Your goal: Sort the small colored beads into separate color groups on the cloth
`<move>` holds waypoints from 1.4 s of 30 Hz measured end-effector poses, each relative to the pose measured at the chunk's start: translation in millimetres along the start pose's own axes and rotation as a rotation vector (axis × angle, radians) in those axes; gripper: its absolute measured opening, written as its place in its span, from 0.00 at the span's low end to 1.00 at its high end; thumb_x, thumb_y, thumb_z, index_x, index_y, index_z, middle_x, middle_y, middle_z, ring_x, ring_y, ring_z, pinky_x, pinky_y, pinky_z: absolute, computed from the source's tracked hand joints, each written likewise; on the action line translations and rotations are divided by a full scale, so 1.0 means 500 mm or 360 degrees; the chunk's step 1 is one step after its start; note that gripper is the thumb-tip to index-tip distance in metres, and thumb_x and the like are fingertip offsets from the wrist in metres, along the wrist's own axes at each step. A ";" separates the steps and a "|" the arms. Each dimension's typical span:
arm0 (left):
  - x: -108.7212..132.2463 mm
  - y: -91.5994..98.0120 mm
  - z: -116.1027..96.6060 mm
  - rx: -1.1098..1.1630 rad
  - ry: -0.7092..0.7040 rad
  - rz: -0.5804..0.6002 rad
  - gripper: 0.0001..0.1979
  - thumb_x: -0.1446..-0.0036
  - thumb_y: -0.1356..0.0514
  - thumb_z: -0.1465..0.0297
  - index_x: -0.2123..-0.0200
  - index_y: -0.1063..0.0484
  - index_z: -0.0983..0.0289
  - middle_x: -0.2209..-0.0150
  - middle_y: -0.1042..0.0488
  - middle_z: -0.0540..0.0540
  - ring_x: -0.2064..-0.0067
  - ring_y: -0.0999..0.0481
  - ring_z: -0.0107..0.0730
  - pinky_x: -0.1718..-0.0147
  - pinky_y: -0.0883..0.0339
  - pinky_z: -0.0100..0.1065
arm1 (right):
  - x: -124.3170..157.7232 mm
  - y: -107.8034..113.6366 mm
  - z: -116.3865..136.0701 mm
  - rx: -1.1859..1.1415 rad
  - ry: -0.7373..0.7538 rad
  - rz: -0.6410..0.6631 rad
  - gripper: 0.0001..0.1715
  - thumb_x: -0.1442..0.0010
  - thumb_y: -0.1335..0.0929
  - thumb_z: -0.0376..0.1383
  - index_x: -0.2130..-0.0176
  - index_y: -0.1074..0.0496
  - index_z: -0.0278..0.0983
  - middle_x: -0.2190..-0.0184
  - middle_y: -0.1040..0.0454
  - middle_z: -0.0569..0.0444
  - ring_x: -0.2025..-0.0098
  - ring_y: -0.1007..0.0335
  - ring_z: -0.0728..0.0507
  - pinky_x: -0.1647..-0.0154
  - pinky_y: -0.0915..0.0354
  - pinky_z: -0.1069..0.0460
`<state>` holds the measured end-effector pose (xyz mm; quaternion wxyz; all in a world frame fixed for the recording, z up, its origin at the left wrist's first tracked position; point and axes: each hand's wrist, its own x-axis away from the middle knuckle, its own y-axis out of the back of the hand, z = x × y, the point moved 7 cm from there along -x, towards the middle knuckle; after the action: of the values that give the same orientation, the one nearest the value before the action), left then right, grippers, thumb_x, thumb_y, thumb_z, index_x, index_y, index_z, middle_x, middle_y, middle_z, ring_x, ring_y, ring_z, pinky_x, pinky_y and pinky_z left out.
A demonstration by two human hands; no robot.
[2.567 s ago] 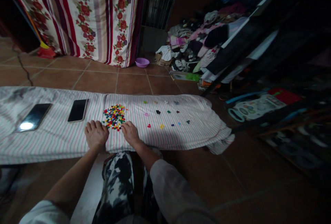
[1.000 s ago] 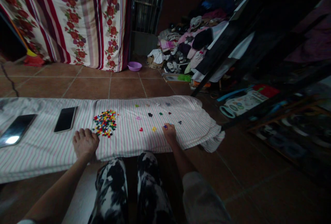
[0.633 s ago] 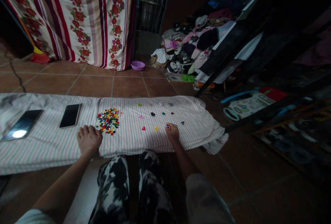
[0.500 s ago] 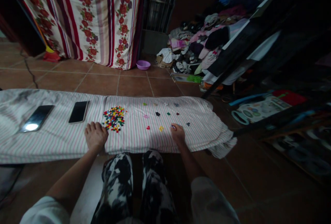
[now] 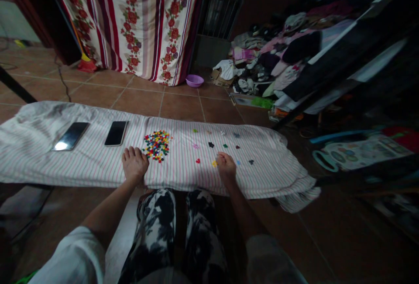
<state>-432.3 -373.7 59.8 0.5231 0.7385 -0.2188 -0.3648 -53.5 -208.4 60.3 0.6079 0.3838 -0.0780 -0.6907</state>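
Note:
My left hand (image 5: 135,163) rests on the striped cloth with its fingers laid forward, its fingertips near a heap of small multicoloured pieces (image 5: 157,145). To the right, small same-coloured clusters are spread out, among them a black cluster (image 5: 211,144), a red cluster (image 5: 197,161) and a pink cluster (image 5: 195,146). Over the cloth, my right hand (image 5: 227,168) has its fingers curled and pinched together beside the yellow cluster (image 5: 214,163). Whatever lies between those fingers is hidden. A light-blue cluster (image 5: 238,162) shows just right of that hand.
Two phones, a silver-edged phone (image 5: 71,136) and a dark phone (image 5: 116,133), lie on the cloth (image 5: 183,179) at left. Beyond it are a purple basin (image 5: 194,81), a floral curtain (image 5: 144,26) and a clothes pile (image 5: 262,57). My knees are under the near edge.
The view has swung left, so everything sits further right in it. My right hand has shifted slightly left towards the yellow cluster, uncovering the light-blue one. My left hand stays beside the heap.

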 end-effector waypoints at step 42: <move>0.002 -0.006 0.003 0.0034 -0.0045 -0.0048 0.21 0.41 0.55 0.67 0.52 0.31 0.72 0.45 0.32 0.72 0.37 0.40 0.57 0.42 0.46 0.51 | 0.114 -0.333 0.283 0.0226 0.0213 0.0674 0.08 0.35 0.36 0.33 0.59 0.28 0.42 0.59 0.26 0.53 0.55 0.30 0.45 0.54 0.37 0.53</move>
<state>-432.7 -374.4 56.5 0.5063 0.7421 -0.2190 -0.3807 -270.2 -268.8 38.1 0.7145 0.4456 -0.1648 -0.5136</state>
